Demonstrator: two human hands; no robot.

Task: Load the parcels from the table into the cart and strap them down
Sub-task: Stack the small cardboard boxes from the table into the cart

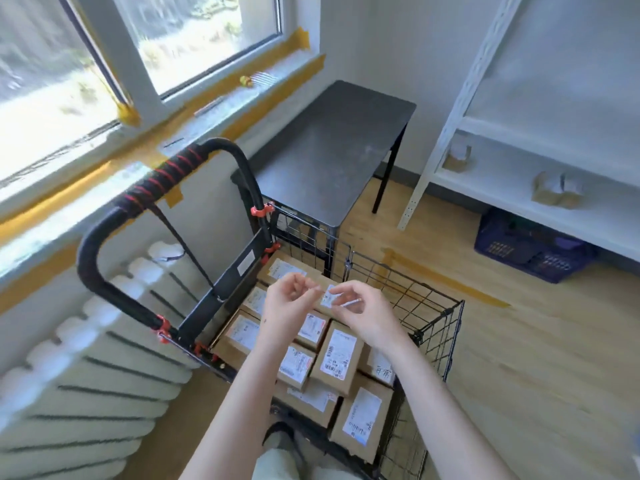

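Right grip (360, 313) pinches a thin white strip (350, 302) between thumb and fingertips. Left grip (289, 303) has its fingers curled with the thumb close to the forefinger, but I cannot tell whether it holds anything. Both hang just above the cart (433, 327), and the forearms cover several of the parcels (337, 358) in it. The cart's near end is cut off by the lower edge of the view, and much of the scene is smeared by blur.

The strip lies nearly level, its long axis running left to right, with the right end slightly higher. The parcels are brown boxes lying flat and packed side by side in the wire basket, labels up, most with their long axes pointing away and a little to the right.

Each white label carries barcodes and print too blurred to read. One box bears dark handwritten characters that I cannot make out.

Beyond the cart, a dark desk (332, 150) stands by the window wall.
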